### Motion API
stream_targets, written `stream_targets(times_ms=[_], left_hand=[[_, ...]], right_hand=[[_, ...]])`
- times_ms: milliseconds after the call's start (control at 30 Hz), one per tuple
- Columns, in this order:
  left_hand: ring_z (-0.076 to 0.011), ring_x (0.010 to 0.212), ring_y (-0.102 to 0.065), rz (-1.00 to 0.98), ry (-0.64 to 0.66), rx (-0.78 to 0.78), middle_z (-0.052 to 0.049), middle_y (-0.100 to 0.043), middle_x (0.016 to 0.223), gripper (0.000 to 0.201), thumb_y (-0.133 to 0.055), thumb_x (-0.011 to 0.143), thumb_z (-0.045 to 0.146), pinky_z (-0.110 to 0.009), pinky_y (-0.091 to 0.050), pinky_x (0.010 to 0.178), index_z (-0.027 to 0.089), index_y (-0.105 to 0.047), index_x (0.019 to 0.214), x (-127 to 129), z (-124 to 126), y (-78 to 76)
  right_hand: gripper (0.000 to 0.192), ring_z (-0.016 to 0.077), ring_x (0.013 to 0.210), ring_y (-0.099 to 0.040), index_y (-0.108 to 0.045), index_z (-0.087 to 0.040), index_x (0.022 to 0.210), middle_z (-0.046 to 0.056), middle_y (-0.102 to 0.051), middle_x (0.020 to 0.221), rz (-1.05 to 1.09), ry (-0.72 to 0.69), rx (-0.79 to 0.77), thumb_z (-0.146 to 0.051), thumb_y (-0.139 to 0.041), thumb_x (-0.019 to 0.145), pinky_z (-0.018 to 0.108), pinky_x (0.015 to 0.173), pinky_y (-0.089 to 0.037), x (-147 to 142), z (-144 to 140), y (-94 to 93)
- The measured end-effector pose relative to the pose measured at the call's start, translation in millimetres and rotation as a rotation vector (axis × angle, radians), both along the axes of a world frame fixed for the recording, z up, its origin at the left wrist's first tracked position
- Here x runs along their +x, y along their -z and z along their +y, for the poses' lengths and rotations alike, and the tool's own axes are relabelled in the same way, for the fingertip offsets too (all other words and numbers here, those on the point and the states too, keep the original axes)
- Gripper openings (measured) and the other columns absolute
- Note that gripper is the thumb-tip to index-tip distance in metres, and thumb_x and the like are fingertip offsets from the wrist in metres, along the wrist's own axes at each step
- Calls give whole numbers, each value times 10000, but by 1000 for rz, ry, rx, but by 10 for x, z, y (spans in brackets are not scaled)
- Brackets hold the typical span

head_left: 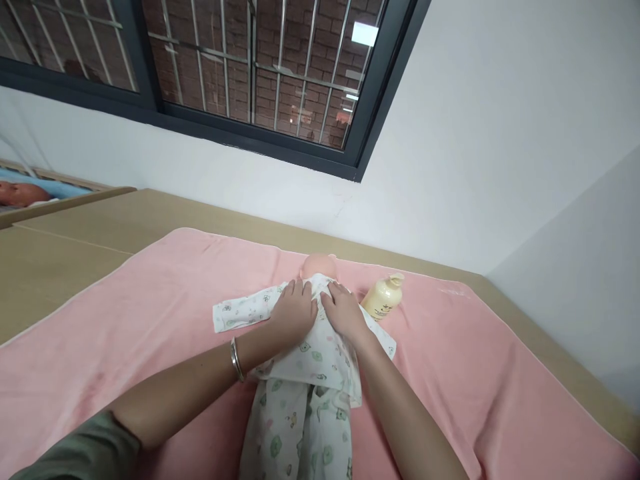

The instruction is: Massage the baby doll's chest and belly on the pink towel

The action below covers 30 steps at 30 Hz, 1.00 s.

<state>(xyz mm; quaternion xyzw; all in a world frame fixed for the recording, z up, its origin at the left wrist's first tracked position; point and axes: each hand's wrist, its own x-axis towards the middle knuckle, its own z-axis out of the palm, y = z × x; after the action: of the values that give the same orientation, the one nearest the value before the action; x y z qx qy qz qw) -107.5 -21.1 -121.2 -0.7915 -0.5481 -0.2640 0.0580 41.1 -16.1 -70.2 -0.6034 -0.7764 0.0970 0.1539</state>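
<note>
A baby doll (318, 265) lies on its back on a pink towel (150, 313), dressed in a white printed romper (305, 400). My left hand (294, 308) rests flat on the doll's chest near the left shoulder, fingers together. Beside it, my right hand (344, 311) presses flat on the romper at the right shoulder. Neither hand grips anything. A silver bangle (237, 360) sits on my left wrist. Only the top of the doll's head shows above my hands.
A cream pump bottle (383, 297) lies on the towel just right of the doll's shoulder. The towel covers a tan surface (75, 233) against a white wall under a barred window (250, 67). Another doll (20, 193) lies far left.
</note>
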Motion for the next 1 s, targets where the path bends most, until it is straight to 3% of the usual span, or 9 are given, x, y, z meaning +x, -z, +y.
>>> stream_targets(times_ms=[100,200,367,500,767,900,1000], left_hand=[[-386,1339,-513,89,35,38,-280,-578,1374,410,-409,956,155,-573,-398,1072,21,-567,1310,31,-56,43],[-368,1293,-544,143,127,54,-259,-603,1349,348,-413,928,106,-583,-371,1096,53,-640,1186,-33,-9,-7],[-295,1070,-622,-60,80,-188,-178,-687,1119,286,-406,953,215,-455,-472,974,117,-630,1101,-174,184,-152],[-300,1090,-613,-158,23,-255,-171,-678,1130,294,-410,960,299,-449,-456,982,133,-609,1101,-168,214,-177],[-346,1193,-580,-201,-5,-200,-206,-652,1242,375,-426,953,304,-493,-421,1040,113,-591,1230,-86,117,-135],[-329,1121,-626,-160,0,-272,-183,-675,1172,348,-431,958,326,-458,-457,994,134,-619,1179,-145,127,-243],[-315,1102,-643,-181,23,-343,-183,-673,1174,375,-413,973,365,-436,-481,971,132,-634,1167,-235,167,-353]], right_hand=[[356,246,1348,-489,-633,-211,1227,99,-598,1421,30,-7,-8,-355,-359,1049,427,1120,-348,57,72,28],[400,273,1399,-447,-594,-179,1320,122,-560,1471,-2,38,27,-335,-333,1060,476,1154,-311,6,40,61],[528,343,1473,-367,-429,-86,1528,193,-431,1577,-136,98,3,-298,-300,1063,525,1199,-261,-212,-199,8],[544,339,1479,-372,-411,-12,1530,250,-442,1549,-202,44,10,-238,-294,1049,486,1212,-267,-283,-308,-29],[551,298,1506,-335,-410,-86,1545,176,-392,1607,-52,34,13,-295,-348,1039,478,1236,-232,-88,-16,90],[488,326,1518,-309,-515,-156,1471,134,-448,1581,17,2,14,-281,-384,1018,568,1222,-226,-75,-87,-35],[442,337,1543,-246,-603,-190,1383,94,-489,1557,76,-7,126,-231,-417,983,604,1226,-192,-102,-218,-177]])
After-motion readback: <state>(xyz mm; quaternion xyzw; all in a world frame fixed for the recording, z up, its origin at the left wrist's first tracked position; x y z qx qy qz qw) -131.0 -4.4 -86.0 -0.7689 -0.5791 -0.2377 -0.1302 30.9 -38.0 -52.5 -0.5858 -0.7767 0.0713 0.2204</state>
